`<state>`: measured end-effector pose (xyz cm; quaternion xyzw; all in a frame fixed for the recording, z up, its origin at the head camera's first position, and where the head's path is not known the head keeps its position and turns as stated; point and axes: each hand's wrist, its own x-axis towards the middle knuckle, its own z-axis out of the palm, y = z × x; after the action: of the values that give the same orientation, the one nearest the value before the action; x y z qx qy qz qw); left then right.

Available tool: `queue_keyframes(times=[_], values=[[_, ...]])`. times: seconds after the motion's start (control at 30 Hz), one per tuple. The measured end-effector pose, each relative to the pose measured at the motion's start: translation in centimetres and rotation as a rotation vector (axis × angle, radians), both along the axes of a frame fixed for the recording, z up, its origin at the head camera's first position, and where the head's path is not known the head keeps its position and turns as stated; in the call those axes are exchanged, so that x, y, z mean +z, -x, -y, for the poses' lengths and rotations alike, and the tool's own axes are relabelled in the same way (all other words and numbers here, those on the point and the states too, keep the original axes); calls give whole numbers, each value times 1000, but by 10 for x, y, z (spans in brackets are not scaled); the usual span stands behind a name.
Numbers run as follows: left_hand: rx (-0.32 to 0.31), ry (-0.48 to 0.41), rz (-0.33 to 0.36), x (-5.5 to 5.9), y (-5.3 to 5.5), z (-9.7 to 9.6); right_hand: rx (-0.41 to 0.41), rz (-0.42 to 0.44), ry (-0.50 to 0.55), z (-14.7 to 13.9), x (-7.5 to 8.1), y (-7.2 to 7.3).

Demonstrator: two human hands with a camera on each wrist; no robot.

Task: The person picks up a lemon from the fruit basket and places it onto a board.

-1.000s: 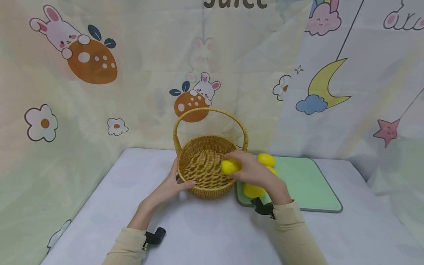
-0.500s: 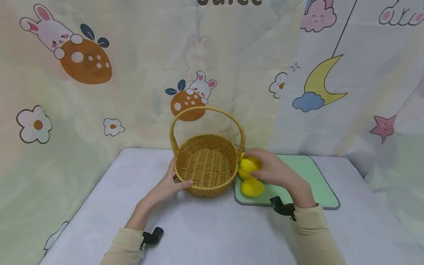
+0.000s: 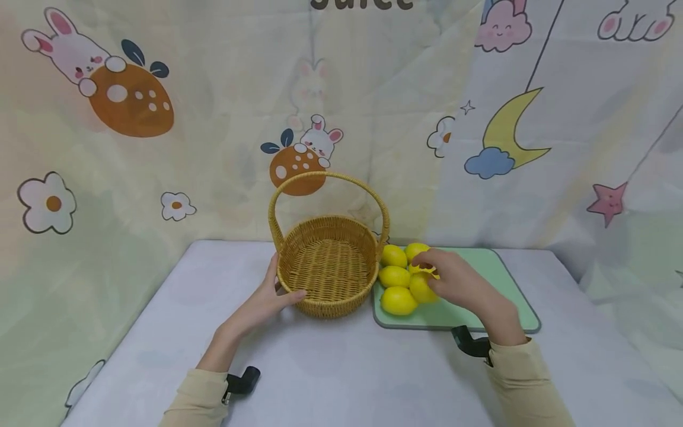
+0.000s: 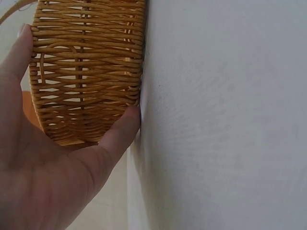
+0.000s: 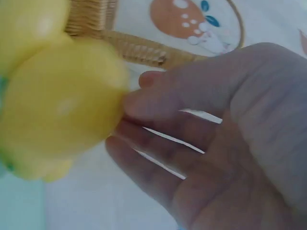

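Note:
A yellow wicker basket [image 3: 328, 270] with a tall arched handle stands on the table, nothing visible inside it. My left hand [image 3: 264, 296] holds its left side, the thumb at the front rim; the left wrist view shows another finger [image 4: 122, 132] against the woven wall near the base. Several yellow lemons [image 3: 399, 300] sit grouped on a pale green board [image 3: 480, 302], close to the basket. Above them is my right hand [image 3: 459, 281], loosely bent. In the right wrist view its fingertips [image 5: 136, 103] meet the edge of a lemon [image 5: 67, 96], without wrapping round it.
The board's right part extends beyond the right hand on the white-covered table [image 3: 341, 367]. A cartoon-printed cloth [image 3: 235, 148] hangs directly behind the table. Black wrist cameras [image 3: 472, 344] are strapped on both forearms.
My right hand has carried a lemon from over the basket rightward to the board and loosened from it. The left hand stays at the basket. The head view has shifted slightly.

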<state>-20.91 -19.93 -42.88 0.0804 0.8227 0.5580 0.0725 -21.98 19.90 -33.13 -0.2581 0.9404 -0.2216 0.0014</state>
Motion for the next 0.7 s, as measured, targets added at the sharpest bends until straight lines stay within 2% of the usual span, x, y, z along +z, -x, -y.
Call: queue_keyframes(times=[0.13,0.2,0.27,0.47,0.57,0.63,0.7], values=[[2,-11,-6,-1,2,0,-14,86,-58,0,-8,1],[2,-15,-3,-1,2,-1,-17,119,-73,-2,-7,1],[-4,-20,3,-3,2,-3,-24,129,-82,-8,-5,-1],[-7,-7,-8,-1,1,-7,-118,131,-163,-49,8,-8],[-5,-2,-15,0,2,-5,-130,248,-208,-62,6,-12],[-5,4,-14,-1,2,-2,-116,331,-220,-63,2,-13],[-6,0,-16,-3,3,0,-102,376,-220,-59,-4,-13]])
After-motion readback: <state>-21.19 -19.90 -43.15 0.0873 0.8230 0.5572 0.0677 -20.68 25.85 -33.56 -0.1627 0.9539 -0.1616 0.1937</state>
